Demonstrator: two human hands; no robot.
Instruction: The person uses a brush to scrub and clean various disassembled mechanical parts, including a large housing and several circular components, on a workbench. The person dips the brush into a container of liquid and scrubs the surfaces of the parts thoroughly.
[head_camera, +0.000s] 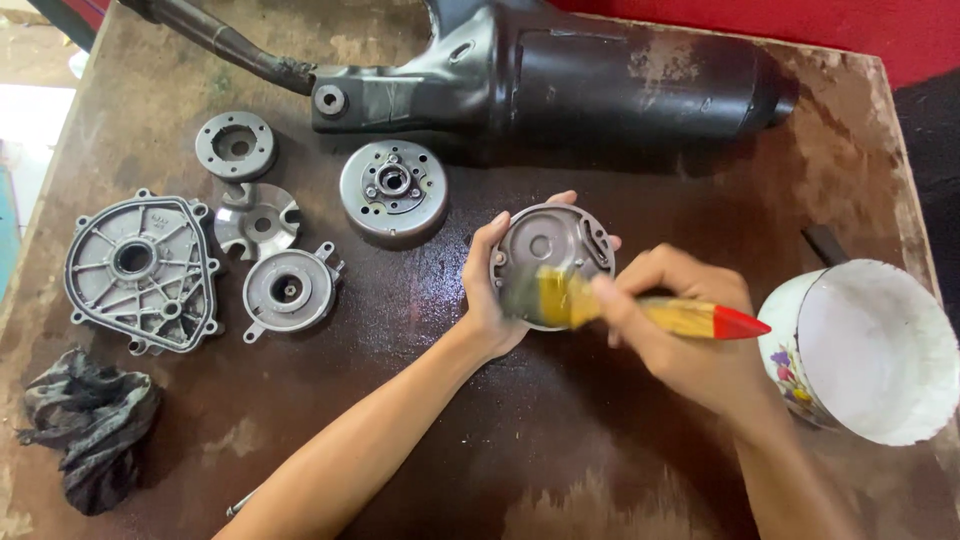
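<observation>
While the left hand (492, 290) cups a round grey metal plate (553, 250) from behind, fingers curled round its left rim and thumb over the top edge, the right hand (675, 335) is closed round the yellow handle of a paintbrush (640, 312), whose bristles lie against the plate's lower face. The brush is blurred at the bristle end; its handle tip is red. The plate is held up off the table (600, 470), just below the long black exhaust muffler (600, 75) that lies across the far side.

The plate looks like cast metal: stiff, fairly weighty for its size, and probably slick if oily, so the rim grip with fingers spread behind it seems the sound place to hold. The brush is light, and soft only at the bristles.

Below the muffler's left end sit a round flywheel-like disc (393, 190), a small ring-shaped part (236, 146), a finned disc (258, 220), a lugged round cover (290, 290) and a larger ribbed engine cover (142, 270). A dark crumpled rag (90, 425) lies well below the muffler's left end, near the table's edge, and a white enamel mug with a flower pattern (865, 350) stands below the muffler's right end, just beside the right hand.
</observation>
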